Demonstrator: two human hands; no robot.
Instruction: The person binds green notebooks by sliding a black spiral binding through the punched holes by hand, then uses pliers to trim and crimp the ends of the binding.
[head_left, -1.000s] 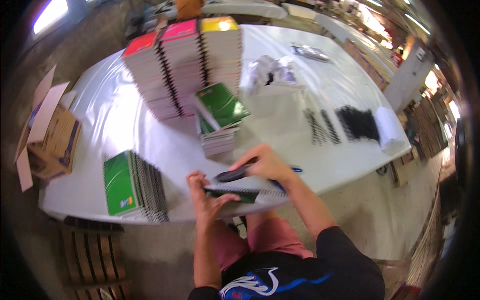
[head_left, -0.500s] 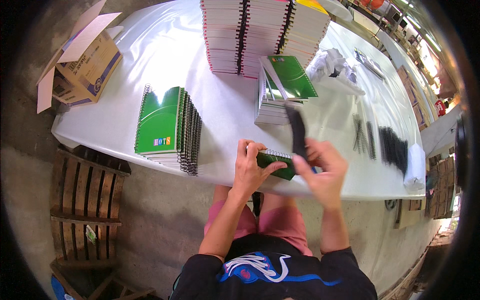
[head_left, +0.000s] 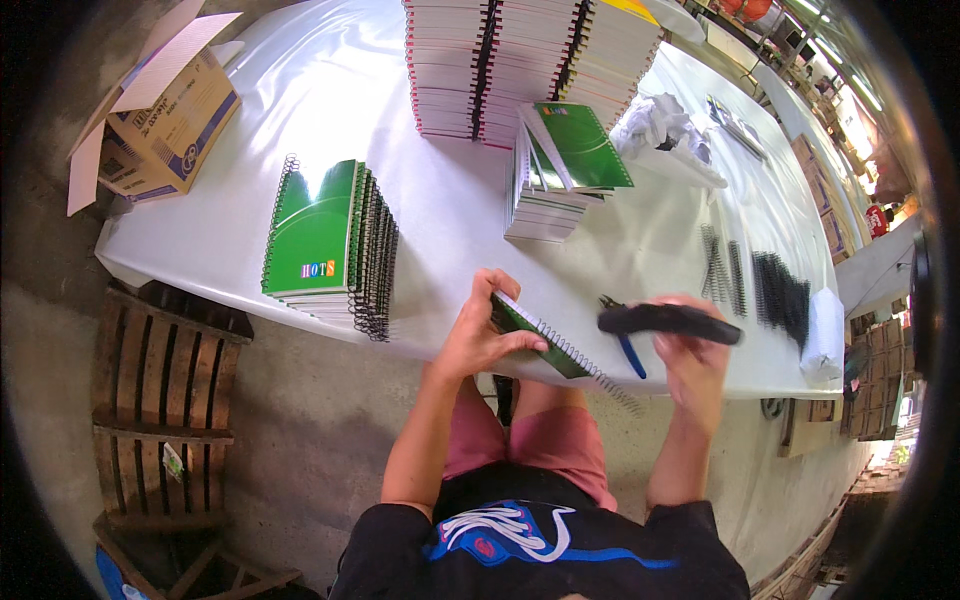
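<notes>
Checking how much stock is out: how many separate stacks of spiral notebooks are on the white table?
3: a green-covered stack near the left front edge, a shorter stack mid-table, and a tall multi-column block at the back. More may lie beyond the frame.

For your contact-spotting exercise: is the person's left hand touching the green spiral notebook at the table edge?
Touching. The head view shows the left hand gripping the green spiral notebook, fingers wrapped over its cover.

Green-cover spiral notebook [head_left: 535, 335] w/ silver coil; black-handled tool [head_left: 668, 320]; blue-grip pliers [head_left: 628, 350]. Green notebook stack [head_left: 325, 245], black coils. White tabletop [head_left: 440, 190]. Brown cardboard box [head_left: 165, 115]. Pink shorts [head_left: 560, 445].
</notes>
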